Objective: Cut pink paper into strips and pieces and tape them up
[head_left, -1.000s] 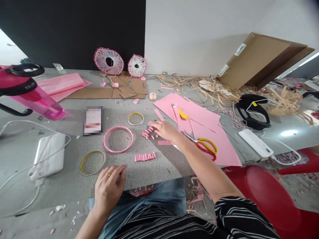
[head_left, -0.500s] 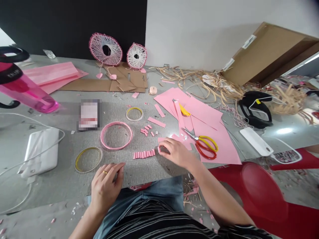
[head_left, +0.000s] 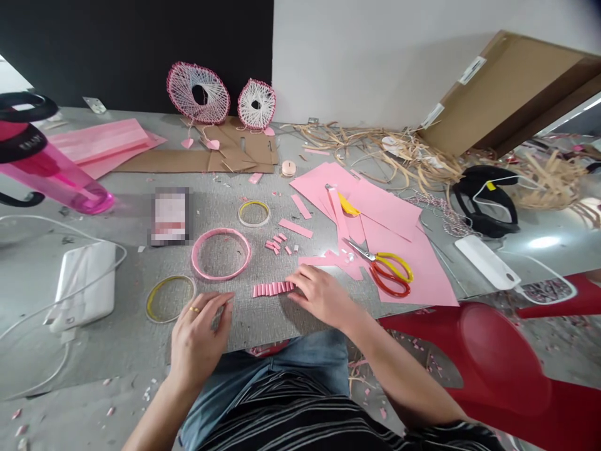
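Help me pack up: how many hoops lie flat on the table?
3: a pink hoop beyond the left hand, a yellow hoop farther back, and a second yellow hoop beside that hand. I see no others.

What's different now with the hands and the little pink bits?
The right hand moved back from the loose pile of small pink rolled pieces, bringing one to the right end of the neat row of pink rolled pieces. Whether it has let go is hidden. The left hand, round pink ring and metal scissors with red and yellow handles stayed put.
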Demonstrator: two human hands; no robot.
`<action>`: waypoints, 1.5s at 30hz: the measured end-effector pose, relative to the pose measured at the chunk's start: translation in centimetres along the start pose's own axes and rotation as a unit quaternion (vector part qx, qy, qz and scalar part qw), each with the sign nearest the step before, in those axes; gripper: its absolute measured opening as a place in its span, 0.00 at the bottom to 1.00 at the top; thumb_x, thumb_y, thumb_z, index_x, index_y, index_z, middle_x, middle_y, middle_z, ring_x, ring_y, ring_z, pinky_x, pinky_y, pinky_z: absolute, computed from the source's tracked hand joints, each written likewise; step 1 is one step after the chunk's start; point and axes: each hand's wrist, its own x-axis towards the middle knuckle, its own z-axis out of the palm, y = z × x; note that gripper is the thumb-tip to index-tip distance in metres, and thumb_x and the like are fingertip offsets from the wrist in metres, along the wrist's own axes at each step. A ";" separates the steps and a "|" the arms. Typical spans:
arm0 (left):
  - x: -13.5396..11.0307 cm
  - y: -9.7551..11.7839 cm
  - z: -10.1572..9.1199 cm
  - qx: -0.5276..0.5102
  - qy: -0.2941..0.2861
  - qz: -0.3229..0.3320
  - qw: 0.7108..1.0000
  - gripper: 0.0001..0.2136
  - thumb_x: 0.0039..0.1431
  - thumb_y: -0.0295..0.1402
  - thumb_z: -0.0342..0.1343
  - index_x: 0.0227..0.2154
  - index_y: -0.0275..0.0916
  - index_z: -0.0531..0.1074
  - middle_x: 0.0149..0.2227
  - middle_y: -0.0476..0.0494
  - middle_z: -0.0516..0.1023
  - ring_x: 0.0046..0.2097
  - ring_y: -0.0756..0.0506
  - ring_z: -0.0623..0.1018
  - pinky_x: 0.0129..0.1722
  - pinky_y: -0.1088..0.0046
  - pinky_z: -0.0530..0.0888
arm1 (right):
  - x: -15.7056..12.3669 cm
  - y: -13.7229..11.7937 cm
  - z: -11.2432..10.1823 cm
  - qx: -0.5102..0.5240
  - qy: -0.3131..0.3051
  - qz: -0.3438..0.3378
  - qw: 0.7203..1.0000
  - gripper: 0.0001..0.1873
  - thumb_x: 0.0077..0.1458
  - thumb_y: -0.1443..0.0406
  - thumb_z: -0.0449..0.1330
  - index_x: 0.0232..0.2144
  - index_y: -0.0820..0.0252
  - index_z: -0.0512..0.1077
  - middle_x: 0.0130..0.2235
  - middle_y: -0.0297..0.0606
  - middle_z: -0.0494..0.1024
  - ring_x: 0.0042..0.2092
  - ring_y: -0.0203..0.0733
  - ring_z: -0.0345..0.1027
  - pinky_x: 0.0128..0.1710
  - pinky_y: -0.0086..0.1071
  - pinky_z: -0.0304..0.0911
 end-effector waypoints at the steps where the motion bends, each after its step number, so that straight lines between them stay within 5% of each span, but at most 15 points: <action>1: 0.6 -0.1 0.0 0.019 -0.005 0.002 1.000 0.09 0.66 0.30 0.52 0.41 0.37 0.78 0.38 0.41 0.81 0.39 0.42 0.80 0.45 0.64 0.73 | 0.2 -0.2 0.2 -0.005 -0.004 -0.001 1.000 0.07 0.62 0.67 0.62 0.43 0.61 0.74 0.39 0.41 0.76 0.38 0.43 0.72 0.38 0.36 0.70; 8: 3.7 -1.0 0.8 0.102 -0.085 0.017 0.991 0.14 0.66 0.36 0.50 0.45 0.36 0.78 0.47 0.34 0.79 0.46 0.34 0.77 0.47 0.54 0.71 | 0.4 0.2 0.9 0.017 0.016 0.007 1.000 0.02 0.63 0.69 0.59 0.38 0.60 0.73 0.38 0.40 0.74 0.35 0.40 0.71 0.34 0.33 0.67; 15: 4.9 -1.6 1.4 0.103 -0.138 0.016 0.985 0.12 0.65 0.35 0.52 0.40 0.39 0.79 0.46 0.37 0.81 0.48 0.33 0.77 0.47 0.53 0.71 | 0.4 -0.9 -0.2 0.175 0.116 0.005 0.978 0.06 0.63 0.70 0.59 0.42 0.56 0.71 0.41 0.39 0.75 0.39 0.40 0.72 0.40 0.33 0.70; 20: 6.3 -0.8 -0.8 0.028 -0.131 -0.005 0.991 0.14 0.68 0.38 0.48 0.36 0.39 0.77 0.33 0.41 0.83 0.36 0.39 0.80 0.43 0.60 0.73 | 3.0 -2.9 -0.5 0.196 0.169 -0.054 0.964 0.05 0.64 0.69 0.60 0.42 0.56 0.72 0.43 0.40 0.76 0.45 0.42 0.72 0.47 0.37 0.70; 25: 7.1 0.9 -3.7 -0.096 -0.140 -0.035 0.985 0.13 0.66 0.38 0.49 0.40 0.42 0.78 0.35 0.46 0.84 0.33 0.46 0.80 0.35 0.71 0.73 | 5.7 -4.2 -1.2 0.207 0.223 -0.119 0.945 0.05 0.64 0.65 0.60 0.43 0.57 0.73 0.46 0.41 0.77 0.49 0.44 0.71 0.55 0.41 0.65; 29: 7.3 1.8 -4.7 -0.161 -0.163 -0.083 0.970 0.11 0.65 0.37 0.51 0.38 0.41 0.78 0.29 0.51 0.82 0.26 0.51 0.75 0.28 0.76 0.69 | 6.3 -4.8 -1.6 0.214 0.209 -0.108 0.948 0.06 0.66 0.63 0.59 0.43 0.54 0.74 0.46 0.40 0.77 0.48 0.43 0.72 0.51 0.41 0.66; 45: 6.6 2.5 -5.1 -0.159 -0.131 -0.069 0.976 0.09 0.62 0.35 0.54 0.38 0.41 0.78 0.29 0.50 0.80 0.29 0.50 0.75 0.31 0.75 0.70 | 5.9 -5.4 -1.9 0.209 0.203 -0.113 0.950 0.05 0.66 0.62 0.58 0.42 0.56 0.73 0.42 0.39 0.80 0.45 0.42 0.73 0.54 0.42 0.64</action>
